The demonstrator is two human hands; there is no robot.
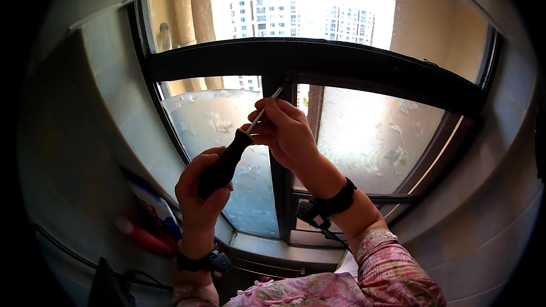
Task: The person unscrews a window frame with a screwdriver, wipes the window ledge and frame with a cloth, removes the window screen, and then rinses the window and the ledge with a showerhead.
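My left hand (199, 190) is wrapped round the thick dark handle of a screwdriver (226, 162), which slants up and to the right. Higher up, my right hand (281, 131) pinches the thin metal shaft between thumb and fingers. The shaft's tip reaches the dark window frame (276, 65), close to the corner where the crossbar meets the middle upright. Whether the tip sits in a screw there is too small to tell.
Left of the upright is a frosted, patterned pane (219, 136); right of it, a mesh screen (375, 136). Tiled walls (122, 88) flank the window. A red object (148, 239) and a blue-white package (153, 202) stand at lower left, near a black cable (74, 254).
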